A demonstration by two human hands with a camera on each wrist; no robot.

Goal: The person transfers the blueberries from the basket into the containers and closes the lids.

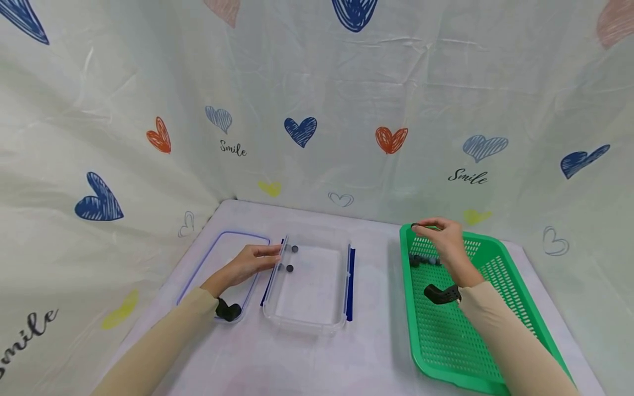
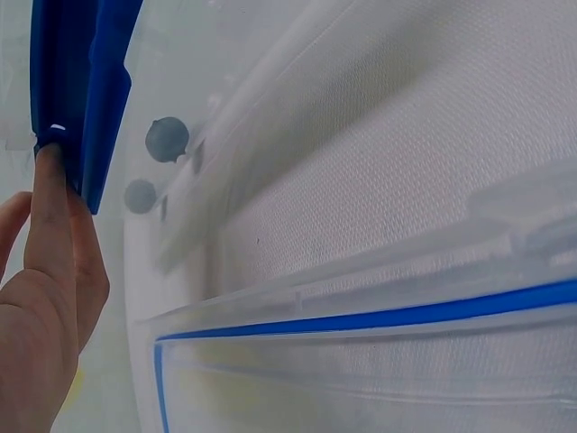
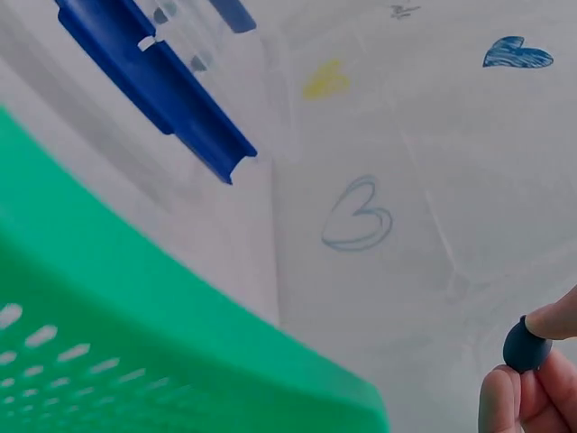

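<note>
A clear plastic box [image 1: 309,324] with blue side latches [image 1: 351,286] stands on the table. Two dark blueberries [image 1: 289,268] lie inside by its left wall. At that wall my left hand [image 1: 247,265] has its fingers extended; the left wrist view shows a fingertip against the blue latch flap [image 2: 77,81]. Over the far left corner of a green basket [image 1: 416,346], my right hand [image 1: 446,242] pinches a blueberry [image 3: 527,346] between thumb and fingers. More dark blueberries [image 1: 421,260] lie in the basket, below that hand and partly hidden by it.
Left of the box, a clear lid with a blue seal [image 1: 218,242] lies on the table, partly under my left forearm. A white sheet printed with hearts [image 1: 300,132] hangs behind the table and on its left. White tabletop [image 1: 378,308] lies between box and basket.
</note>
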